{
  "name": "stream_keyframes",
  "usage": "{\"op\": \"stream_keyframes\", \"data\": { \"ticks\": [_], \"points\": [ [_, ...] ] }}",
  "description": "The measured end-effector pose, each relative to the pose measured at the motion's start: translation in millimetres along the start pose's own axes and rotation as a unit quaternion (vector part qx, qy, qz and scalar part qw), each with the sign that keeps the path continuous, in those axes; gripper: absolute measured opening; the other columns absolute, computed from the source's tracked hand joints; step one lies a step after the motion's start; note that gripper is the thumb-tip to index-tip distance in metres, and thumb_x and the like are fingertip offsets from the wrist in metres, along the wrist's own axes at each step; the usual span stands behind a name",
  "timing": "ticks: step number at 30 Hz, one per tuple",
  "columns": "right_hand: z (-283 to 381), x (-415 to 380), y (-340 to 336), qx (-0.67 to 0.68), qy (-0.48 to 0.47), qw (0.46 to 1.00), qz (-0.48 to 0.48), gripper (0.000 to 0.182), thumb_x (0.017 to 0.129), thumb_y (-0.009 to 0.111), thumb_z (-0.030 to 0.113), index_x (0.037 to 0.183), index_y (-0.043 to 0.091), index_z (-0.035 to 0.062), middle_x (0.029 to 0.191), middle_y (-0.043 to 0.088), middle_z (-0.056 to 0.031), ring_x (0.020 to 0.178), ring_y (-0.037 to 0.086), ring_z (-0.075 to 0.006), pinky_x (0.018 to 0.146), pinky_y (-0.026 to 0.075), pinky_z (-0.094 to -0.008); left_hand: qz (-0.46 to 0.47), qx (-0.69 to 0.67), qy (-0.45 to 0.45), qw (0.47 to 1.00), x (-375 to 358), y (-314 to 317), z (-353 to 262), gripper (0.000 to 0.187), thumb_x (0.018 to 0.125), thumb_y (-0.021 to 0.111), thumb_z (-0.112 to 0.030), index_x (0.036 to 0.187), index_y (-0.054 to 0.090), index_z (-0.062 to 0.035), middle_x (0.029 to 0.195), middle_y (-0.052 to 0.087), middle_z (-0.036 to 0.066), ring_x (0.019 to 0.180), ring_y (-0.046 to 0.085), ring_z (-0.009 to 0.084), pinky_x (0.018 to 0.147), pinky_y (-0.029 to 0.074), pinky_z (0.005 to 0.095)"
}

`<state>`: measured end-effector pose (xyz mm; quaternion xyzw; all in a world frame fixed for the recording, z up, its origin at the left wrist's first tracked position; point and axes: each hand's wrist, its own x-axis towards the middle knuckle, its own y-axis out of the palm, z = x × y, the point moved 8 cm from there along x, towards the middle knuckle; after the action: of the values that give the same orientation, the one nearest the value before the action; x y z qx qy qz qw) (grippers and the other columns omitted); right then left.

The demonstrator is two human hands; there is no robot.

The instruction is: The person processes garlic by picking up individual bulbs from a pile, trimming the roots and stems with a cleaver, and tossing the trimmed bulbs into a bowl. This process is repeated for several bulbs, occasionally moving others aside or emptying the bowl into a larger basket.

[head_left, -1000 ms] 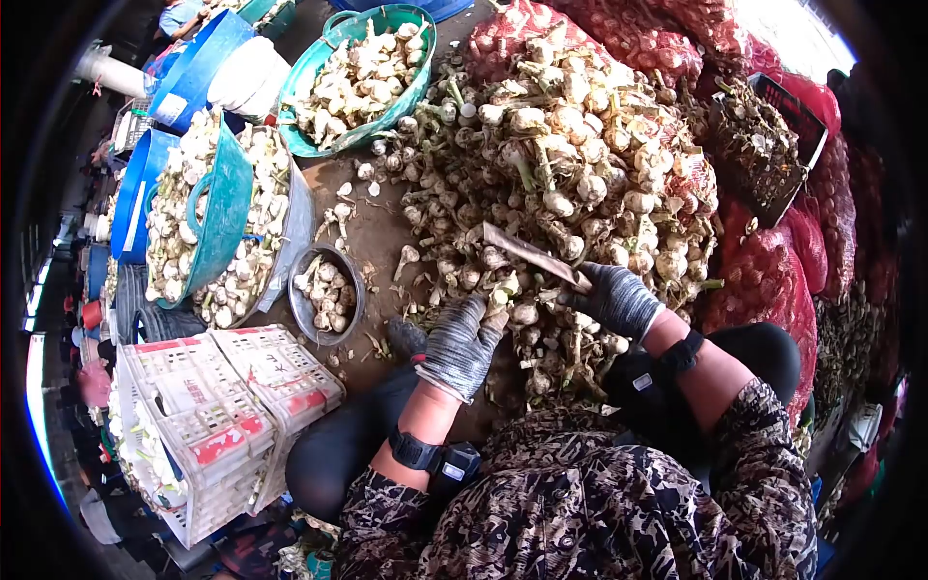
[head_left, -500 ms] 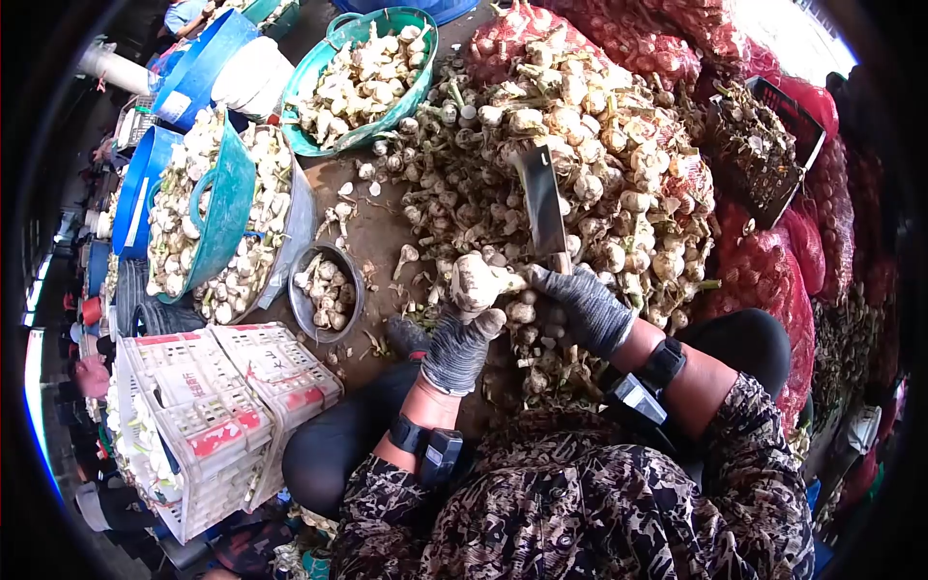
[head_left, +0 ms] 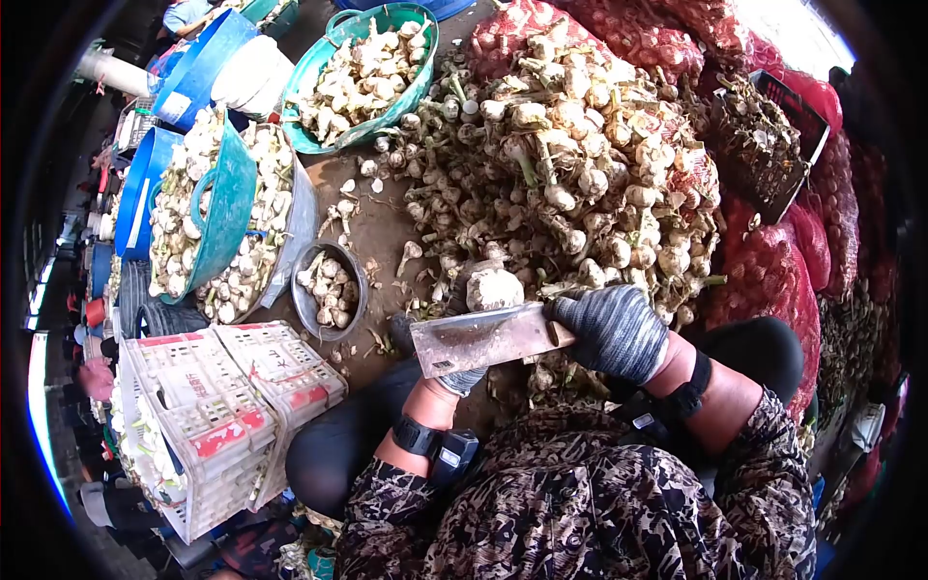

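A wide-bladed cleaver (head_left: pixel 474 340) lies crosswise in front of me, its blade pointing left. My right hand (head_left: pixel 619 333), in a grey knit glove, is wrapped round its wooden handle. Just beyond the blade's upper edge shows a large pale garlic bulb (head_left: pixel 494 290). My left hand (head_left: pixel 462 381), gloved too, holds this bulb from below; the blade covers most of its fingers. Past both hands rises a big heap of garlic bulbs (head_left: pixel 580 184) with stems.
Left of me are a small grey bucket (head_left: pixel 360 300) with garlic, a white crate (head_left: pixel 232 387) and a green tub (head_left: pixel 227 208). Another green tub (head_left: pixel 425 82) of garlic stands farther back. Red mesh sacks (head_left: pixel 764 280) and a dark crate (head_left: pixel 817 135) of scraps are at right.
The cleaver has swung from upright down to the left and now lies across the front of the garlic bulb and my left hand. The bulb has turned, its stem no longer pointing right.
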<state>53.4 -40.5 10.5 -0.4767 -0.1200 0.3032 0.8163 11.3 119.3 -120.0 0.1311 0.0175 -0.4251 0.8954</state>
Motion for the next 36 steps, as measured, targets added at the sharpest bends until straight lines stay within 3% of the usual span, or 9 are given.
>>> {"op": "stream_keyframes", "data": {
  "ticks": [7,9,11,13,17,21,26,31,36],
  "points": [
    [-13,4,23,-0.03,0.01,0.998,0.058,0.033,0.073,0.068,0.018,0.105,0.064,0.0124,0.077,0.066,-0.0132,0.075,0.067,-0.0363,0.063,0.052,-0.047,0.04,0.401,-0.05,0.914,18,3,59,0.052,0.101,0.051,-0.03,0.146,0.042,-0.0064,0.148,0.046,0.014,0.135,0.045,0.0279,0.12,0.028,0.045],
    [-23,4,39,-0.046,0.029,0.993,0.104,0.032,0.073,0.068,0.018,0.104,0.062,0.0123,0.076,0.065,-0.0134,0.073,0.066,-0.0368,0.062,0.052,-0.0477,-0.057,0.855,0.214,0.468,-1,16,32,0.042,0.098,0.057,-0.029,0.134,0.055,-0.0077,0.137,0.057,0.014,0.129,0.051,0.0266,0.117,0.034,0.0435],
    [-48,5,46,-0.038,0.045,0.996,0.06,0.024,0.08,0.066,0.02,0.102,0.062,0.012,0.078,0.067,-0.0145,0.073,0.068,-0.035,0.062,0.053,-0.0462,0.092,0.909,0.192,-0.359,3,36,76,0.064,0.087,0.073,-0.029,0.14,0.043,-0.0093,0.135,0.055,0.012,0.119,0.056,0.0242,0.101,0.047,0.0388],
    [-98,10,48,-0.004,0.18,0.983,-0.024,0.022,0.086,0.065,0.026,0.102,0.062,0.0108,0.082,0.069,-0.0153,0.076,0.069,-0.0355,0.065,0.053,-0.0467,0.015,0.941,0.334,-0.057,-8,49,80,0.075,0.077,0.084,-0.035,0.135,0.044,-0.0077,0.131,0.056,0.013,0.119,0.055,0.0233,0.099,0.048,0.0391],
    [-122,7,49,0.041,0.228,0.972,-0.045,0.034,0.089,0.067,0.033,0.112,0.063,0.009,0.088,0.069,-0.0196,0.082,0.068,-0.0388,0.068,0.055,-0.0452,-0.01,0.915,0.392,0.092,-6,63,56,0.065,0.077,0.086,-0.018,0.127,0.047,-0.0081,0.113,0.059,0.005,0.1,0.061,0.0166,0.087,0.054,0.0332],
    [-89,21,42,0.096,0.203,0.969,-0.098,0.042,0.086,0.07,0.037,0.114,0.063,0.0073,0.086,0.069,-0.0219,0.082,0.068,-0.0408,0.071,0.055,-0.0483,-0.232,0.686,0.454,0.519,-2,53,-56,0.024,0.086,0.079,-0.026,0.098,0.063,-0.0131,0.069,0.06,-0.002,0.056,0.057,0.0139,0.049,0.049,0.0296],
    [-76,26,36,0.066,0.222,0.973,-0.011,0.047,0.082,0.07,0.04,0.113,0.063,0.0047,0.096,0.068,-0.0249,0.088,0.067,-0.0417,0.076,0.055,-0.0502,-0.048,0.696,0.412,0.586,36,193,-84,0.038,0.094,0.064,-0.042,0.115,0.057,-0.0125,0.095,0.065,0.004,0.072,0.064,0.017,0.057,0.056,0.0362],
    [-81,25,42,0.352,0.186,0.911,-0.108,0.027,0.091,0.07,0.015,0.113,0.062,0.0022,0.086,0.068,-0.0072,0.082,0.053,-0.0051,0.073,0.051,-0.029,0.078,0.675,0.504,0.533,41,367,47,0.069,0.09,0.062,-0.055,0.123,0.043,0.0019,0.103,0.061,0.018,0.086,0.064,0.0262,0.058,0.05,0.0295],
    [-90,22,26,0.244,0.253,0.933,-0.083,0.032,0.086,0.074,0.023,0.112,0.064,0.0058,0.092,0.071,-0.0167,0.086,0.071,-0.0312,0.072,0.055,-0.0363,-0.063,0.787,0.461,0.405,52,375,-16,0.055,0.093,0.065,-0.045,0.127,0.049,-0.004,0.108,0.064,0.016,0.078,0.063,0.0224,0.057,0.05,0.0311]
  ]
}}
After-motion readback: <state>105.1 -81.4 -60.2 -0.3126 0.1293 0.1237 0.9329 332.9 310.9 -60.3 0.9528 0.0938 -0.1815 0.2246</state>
